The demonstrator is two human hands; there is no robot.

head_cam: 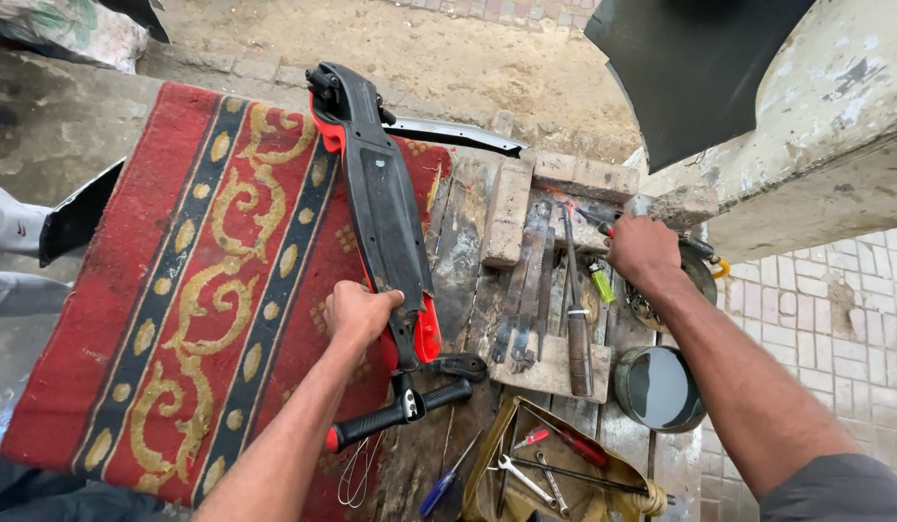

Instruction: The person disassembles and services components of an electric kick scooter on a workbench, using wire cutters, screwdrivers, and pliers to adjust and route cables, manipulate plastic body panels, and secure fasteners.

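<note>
Down at the bottom edge, closest to me, my two forearms come up into the picture. Going from the left: a red rug [192, 290] with gold scrollwork and dark bands covers the ground, with a light sleeve [9, 227] of somebody else at its far left edge. On the rug's right side lies a long black and red scooter body panel [383, 208], running from the top down toward me, ending in a black handlebar grip [395, 416] with a red tip. My left hand [357, 311] is closed over the near end of that panel, fingers curled round its edge, so I have it held firmly.

Just right of the panel sits a worn wooden board [468, 251] with a brick [507, 213] on it, several flat metal files [528, 290] and a hammer-like tool [576, 329] lying side by side. Near me, a blue-handled screwdriver [441, 488] and an open bag [564, 474] holding a spanner and red-handled tools. A small round tin [659, 389] stands beside that.

Further right, my right hand [644, 249] rests fingers-down on a cluster of tools at the board's far edge; I cannot tell whether it actually grasps one. Pale paving tiles [816, 300] and a chipped concrete ledge [825, 126] close the right side.
</note>
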